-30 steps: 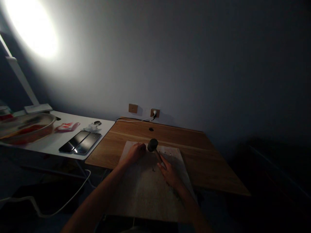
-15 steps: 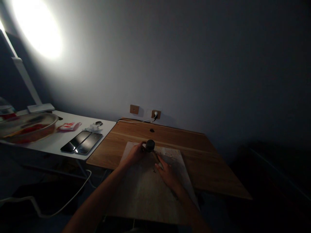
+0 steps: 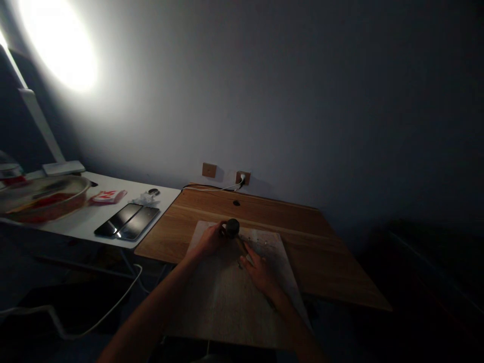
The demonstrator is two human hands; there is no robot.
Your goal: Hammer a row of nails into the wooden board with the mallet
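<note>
My right hand (image 3: pixel 260 269) is wrapped round the light handle of a mallet (image 3: pixel 233 228) with a dark, round head. The mallet head is over the far part of a pale wooden board (image 3: pixel 227 307). My left hand (image 3: pixel 212 238) is just left of the head, its fingers pinched together. What the left fingers hold, if anything, is hidden in the dim light. Several small shiny bits, too small to name, lie on the board to the right of the mallet, and a small dark bit (image 3: pixel 239 264) lies near my right fingertips.
The board lies on a brown wooden table (image 3: pixel 302 227). A white table (image 3: pixel 81 222) to the left bears two phone-like dark slabs (image 3: pixel 128 222), a red-and-white packet (image 3: pixel 109 196), a large clear basin (image 3: pixel 85 185) and a lamp (image 3: pixel 45 126). A plugged-in cable (image 3: pixel 223 188) runs along the wall.
The mallet head has shifted slightly left and a little lower, closer to my left fingers. My hands have otherwise hardly moved.
</note>
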